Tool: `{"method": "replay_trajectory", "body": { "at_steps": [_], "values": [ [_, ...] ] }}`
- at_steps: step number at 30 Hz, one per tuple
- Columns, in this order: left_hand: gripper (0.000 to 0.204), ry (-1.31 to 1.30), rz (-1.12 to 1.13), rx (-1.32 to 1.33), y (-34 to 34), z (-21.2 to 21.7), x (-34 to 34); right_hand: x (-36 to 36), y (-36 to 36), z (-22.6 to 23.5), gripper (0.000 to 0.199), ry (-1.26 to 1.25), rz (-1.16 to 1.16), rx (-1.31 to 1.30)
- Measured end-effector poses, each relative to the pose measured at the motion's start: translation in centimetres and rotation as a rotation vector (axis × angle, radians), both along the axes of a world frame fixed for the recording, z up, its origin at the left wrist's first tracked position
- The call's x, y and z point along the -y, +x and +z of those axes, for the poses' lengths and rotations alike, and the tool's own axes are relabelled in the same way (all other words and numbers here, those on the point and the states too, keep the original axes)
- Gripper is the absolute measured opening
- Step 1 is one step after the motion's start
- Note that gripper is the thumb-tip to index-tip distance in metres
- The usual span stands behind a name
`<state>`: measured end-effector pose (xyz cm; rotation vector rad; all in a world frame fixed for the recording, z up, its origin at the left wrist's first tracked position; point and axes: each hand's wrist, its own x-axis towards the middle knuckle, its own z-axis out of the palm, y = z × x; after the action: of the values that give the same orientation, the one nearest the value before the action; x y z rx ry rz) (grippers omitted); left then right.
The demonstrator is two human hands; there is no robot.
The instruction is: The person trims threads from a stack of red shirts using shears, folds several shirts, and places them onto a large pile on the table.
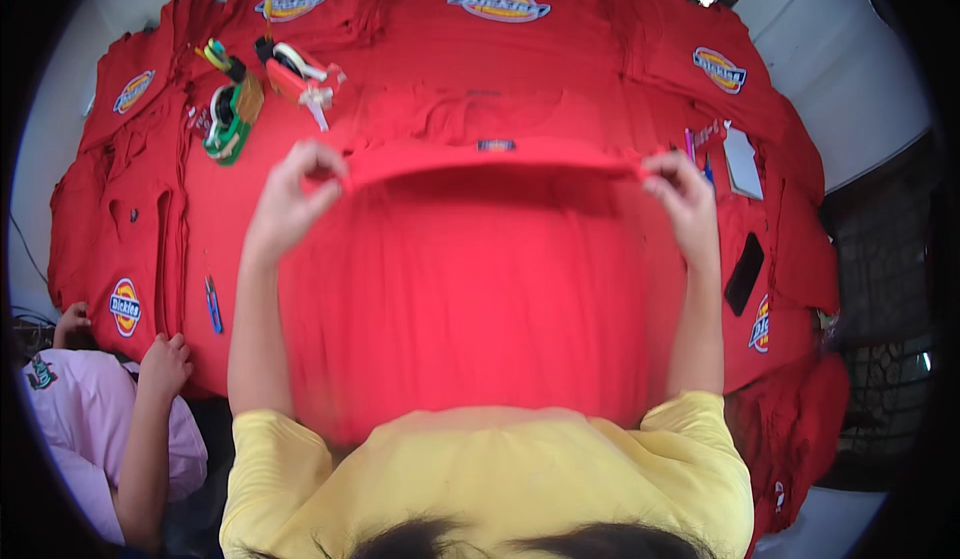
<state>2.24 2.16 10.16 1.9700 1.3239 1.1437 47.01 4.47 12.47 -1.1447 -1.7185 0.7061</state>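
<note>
A red T-shirt (pixel 490 299) is stretched between my two hands, its far edge lifted into a taut line and the rest spread toward my body. My left hand (pixel 298 199) pinches the left end of that edge between thumb and fingers. At the right end, my right hand (pixel 685 199) grips it the same way. A small dark label (pixel 496 146) shows at the middle of the lifted edge. The cloth below is slightly blurred, with shadow under the raised fold.
Red shirts with oval logo patches (pixel 499 5) lie around the table. A green tape dispenser (pixel 230 127) and a red one (pixel 300 71) stand far left; a blue pen-like tool (pixel 213 305) lies nearer. At right are a notepad (pixel 742 164) and black phone (pixel 744 274). A co-worker's hand (pixel 166 364) touches a shirt.
</note>
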Motion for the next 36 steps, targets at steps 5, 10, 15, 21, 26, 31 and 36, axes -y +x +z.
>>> {"method": "replay_trajectory", "body": {
  "at_steps": [5, 10, 15, 21, 26, 31, 36],
  "values": [
    [0.012, 0.029, 0.146, -0.433, 2.0, -9.5, 10.5, 9.8, 0.2, -9.6, 0.014, 0.013, 0.004, 0.38],
    [0.018, 0.163, 0.298, -0.315, 2.0, -13.1, 12.5, 12.7, -0.4, -15.5, 0.023, 0.23, -0.166, 0.446],
    [0.023, 0.159, 0.315, -0.262, 1.8, -13.4, 12.5, 12.6, -0.5, -15.4, 0.023, 0.216, -0.204, 0.344],
    [0.023, 0.17, 0.355, -0.297, 2.9, -12.5, 12.4, 12.8, -0.2, -15.6, 0.018, 0.24, -0.224, 0.341],
    [0.016, 0.103, 0.278, -0.447, 2.3, -11.1, 11.0, 11.9, -0.8, -14.9, 0.012, 0.195, -0.154, 0.37],
    [0.033, -0.005, 0.229, 0.15, 1.2, -3.3, -0.7, -0.9, -0.4, -8.3, 0.013, 0.031, -0.046, -0.051],
    [0.045, 0.349, 0.409, -0.24, -0.4, -0.5, -0.3, -8.6, -5.7, -1.5, 0.024, 0.429, -0.251, 0.467]
  ]
}}
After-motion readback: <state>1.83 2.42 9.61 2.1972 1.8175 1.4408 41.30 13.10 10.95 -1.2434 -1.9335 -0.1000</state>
